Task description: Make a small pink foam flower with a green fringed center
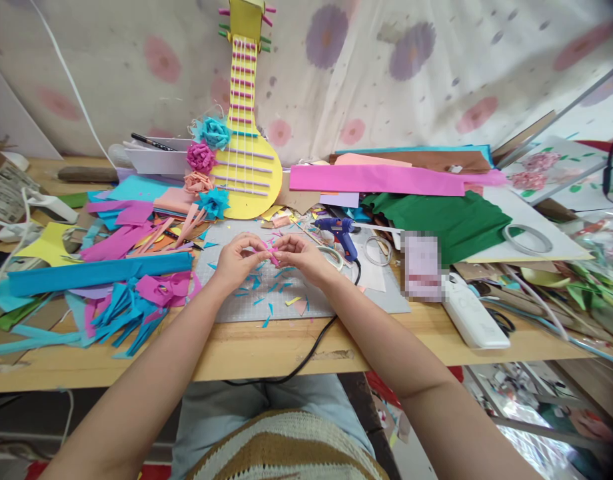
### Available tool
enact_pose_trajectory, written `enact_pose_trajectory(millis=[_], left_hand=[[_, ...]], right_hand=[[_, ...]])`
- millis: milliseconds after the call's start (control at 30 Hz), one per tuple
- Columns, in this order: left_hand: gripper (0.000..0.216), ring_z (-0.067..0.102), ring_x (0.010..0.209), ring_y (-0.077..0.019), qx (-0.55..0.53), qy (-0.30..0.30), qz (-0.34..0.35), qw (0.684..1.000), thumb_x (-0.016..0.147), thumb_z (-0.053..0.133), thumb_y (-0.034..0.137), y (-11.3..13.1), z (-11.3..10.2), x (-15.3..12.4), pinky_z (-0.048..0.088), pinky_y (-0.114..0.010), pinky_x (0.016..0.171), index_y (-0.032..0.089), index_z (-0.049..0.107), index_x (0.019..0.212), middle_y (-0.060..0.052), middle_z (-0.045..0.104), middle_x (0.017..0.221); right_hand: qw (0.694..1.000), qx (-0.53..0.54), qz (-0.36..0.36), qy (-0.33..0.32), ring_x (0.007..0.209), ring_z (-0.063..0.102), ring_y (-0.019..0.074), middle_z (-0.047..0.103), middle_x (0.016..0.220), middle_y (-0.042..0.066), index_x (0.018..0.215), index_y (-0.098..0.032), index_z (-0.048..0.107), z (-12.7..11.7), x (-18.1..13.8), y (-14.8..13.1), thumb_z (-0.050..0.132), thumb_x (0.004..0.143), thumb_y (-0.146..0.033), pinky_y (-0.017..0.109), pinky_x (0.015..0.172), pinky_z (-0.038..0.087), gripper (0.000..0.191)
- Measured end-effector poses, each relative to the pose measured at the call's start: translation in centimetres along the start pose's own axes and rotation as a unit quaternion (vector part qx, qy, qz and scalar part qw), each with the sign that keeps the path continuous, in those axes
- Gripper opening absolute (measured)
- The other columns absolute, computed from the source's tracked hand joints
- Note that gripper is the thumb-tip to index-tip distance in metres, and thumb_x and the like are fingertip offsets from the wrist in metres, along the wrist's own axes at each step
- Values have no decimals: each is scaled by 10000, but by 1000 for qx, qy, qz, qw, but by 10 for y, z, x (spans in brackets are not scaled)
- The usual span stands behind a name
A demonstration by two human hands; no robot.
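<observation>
Over the grey cutting mat (226, 310), my left hand (240, 261) and my right hand (304, 259) meet fingertip to fingertip. Between them they pinch a small piece of pink crepe paper (275, 260), partly covered by the fingers. Blue paper snippets (256, 283) and a few other scraps lie on the mat beneath. Just right of my right hand rests a blue glue gun (340, 233), its black cord running down over the table edge. Behind the hands stands a yellow paper lute (251, 160) with strings and crepe-paper flowers (201, 158) along its left side.
Fringed blue crepe paper (129, 313) and a folded blue strip (101, 273) lie left. A pink crepe roll (376, 180) and green crepe paper (446, 223) sit at the back right. Tape rings, a white power strip (476, 313) and black-handled scissors (501, 323) occupy the right side.
</observation>
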State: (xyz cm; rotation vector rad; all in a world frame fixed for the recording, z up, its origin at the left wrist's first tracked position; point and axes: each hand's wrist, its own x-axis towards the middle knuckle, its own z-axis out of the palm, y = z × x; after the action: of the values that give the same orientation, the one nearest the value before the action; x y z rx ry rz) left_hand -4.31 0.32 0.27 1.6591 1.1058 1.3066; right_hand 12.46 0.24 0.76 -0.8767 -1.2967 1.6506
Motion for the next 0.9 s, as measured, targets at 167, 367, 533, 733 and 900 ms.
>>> enact_pose_trajectory(millis=[167,367,533,733,900], left_hand=[[298,535,680,-122,-41,45,-52,997,546,741,376,-6,3,0,448,-229,575,170,600,710,-7,573,727],[325,544,632,-114,20,-11,-64,998,516,762,393,-7,10,-4,422,-205,493,158,662,717,-37,631,789],[290,571,665,-127,38,4,-18,999,583,716,433,-9,10,-5,438,-198,486,157,686,668,-42,641,785],[127,577,674,-112,97,50,68,992,673,671,303,-9,5,-6,442,-179,515,177,688,684,-39,653,750],[130,557,685,-116,78,79,66,992,637,693,272,-8,4,-5,427,-171,496,164,628,605,-28,605,685]], right_hand=[[997,21,-39,56,646,566,78,608,734,-34,807,-187,574,0,3,4,747,575,-322,243,654,474,319],[991,9,-105,85,754,578,99,615,782,-22,813,-197,576,1,6,6,740,589,-292,264,772,457,293],[994,2,-102,28,845,595,131,637,862,3,863,-204,581,2,4,7,731,610,-287,299,820,463,305],[992,-7,-122,-19,981,571,153,637,986,20,955,-221,577,0,2,5,721,625,-257,312,874,447,363],[995,-13,-94,31,721,565,101,601,769,-19,881,-203,581,-1,5,9,693,640,-289,257,710,456,279]])
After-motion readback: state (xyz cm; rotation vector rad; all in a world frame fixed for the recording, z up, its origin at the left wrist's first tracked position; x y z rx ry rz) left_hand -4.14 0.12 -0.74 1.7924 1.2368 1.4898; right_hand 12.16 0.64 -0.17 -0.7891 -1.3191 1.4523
